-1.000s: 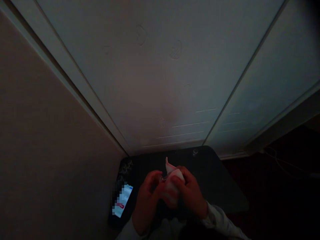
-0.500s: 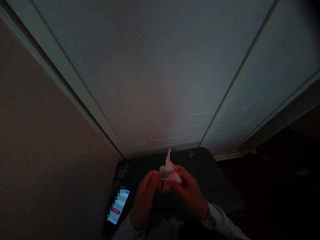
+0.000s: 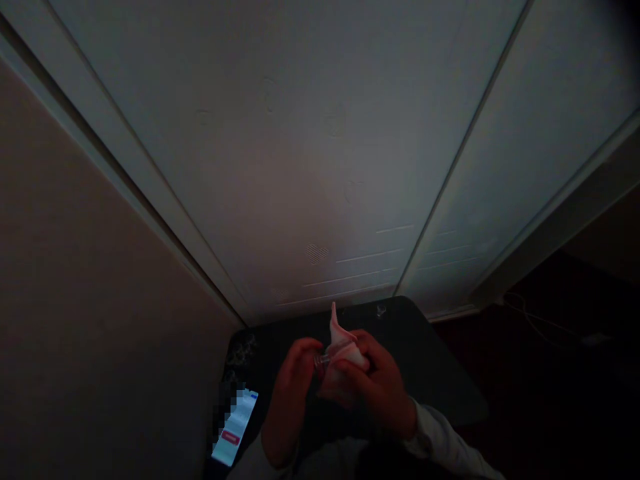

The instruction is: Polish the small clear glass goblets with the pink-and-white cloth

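Observation:
My right hand (image 3: 377, 373) is closed around a bunched pink cloth (image 3: 341, 357), one corner of which sticks up. From the cloth's left side juts a small clear ridged piece (image 3: 323, 360), partly wrapped, its exact kind too dim to make out. Curled fingers of my left hand (image 3: 294, 373) are at the outer end of this piece. Both hands are held above a dark table (image 3: 425, 363).
A lit phone (image 3: 235, 427) lies at the table's left side. Several small clear objects (image 3: 243, 348) are at the back left corner, and one clear piece (image 3: 381, 311) sits near the back edge. Behind stands a pale panel (image 3: 300, 167); a white cable (image 3: 530, 313) is at right.
More of the clear piece shows between my left fingers and the cloth. The cloth hangs lower below my hands. The view has shifted slightly.

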The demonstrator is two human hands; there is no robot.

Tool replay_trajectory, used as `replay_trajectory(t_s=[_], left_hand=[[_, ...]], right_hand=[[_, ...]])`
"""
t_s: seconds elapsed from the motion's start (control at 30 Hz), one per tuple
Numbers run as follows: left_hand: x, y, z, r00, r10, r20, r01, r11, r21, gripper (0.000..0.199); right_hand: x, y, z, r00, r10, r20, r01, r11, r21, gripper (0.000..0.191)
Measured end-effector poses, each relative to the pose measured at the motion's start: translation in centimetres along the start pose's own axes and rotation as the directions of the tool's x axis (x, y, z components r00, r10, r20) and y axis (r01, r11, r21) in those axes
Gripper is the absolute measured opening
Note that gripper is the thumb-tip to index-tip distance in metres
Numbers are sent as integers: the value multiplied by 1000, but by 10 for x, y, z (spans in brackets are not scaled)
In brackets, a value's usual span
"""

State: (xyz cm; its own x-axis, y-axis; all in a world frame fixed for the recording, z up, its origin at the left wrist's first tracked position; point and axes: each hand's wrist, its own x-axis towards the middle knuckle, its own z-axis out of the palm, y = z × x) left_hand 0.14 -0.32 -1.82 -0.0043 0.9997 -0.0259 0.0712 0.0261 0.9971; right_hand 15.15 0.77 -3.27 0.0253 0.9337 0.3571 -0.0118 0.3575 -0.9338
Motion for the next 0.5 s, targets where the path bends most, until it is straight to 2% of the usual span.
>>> replay_trajectory(t_s=[0.2,0.37,0.5], left_hand=[[-2,-1,2,999,-36,31,40,989,-145,30],[-2,1,4,999,-44,-5,43,988,-151,26],[-1,1,3,999,-44,-26,40,988,-150,24]], right_hand=[[1,-4,1,996,85,-27,-84,996,22,10],[1,-3,2,994,110,3,-110,990,86,19],[1,0,2,993,109,41,-112,991,76,18]])
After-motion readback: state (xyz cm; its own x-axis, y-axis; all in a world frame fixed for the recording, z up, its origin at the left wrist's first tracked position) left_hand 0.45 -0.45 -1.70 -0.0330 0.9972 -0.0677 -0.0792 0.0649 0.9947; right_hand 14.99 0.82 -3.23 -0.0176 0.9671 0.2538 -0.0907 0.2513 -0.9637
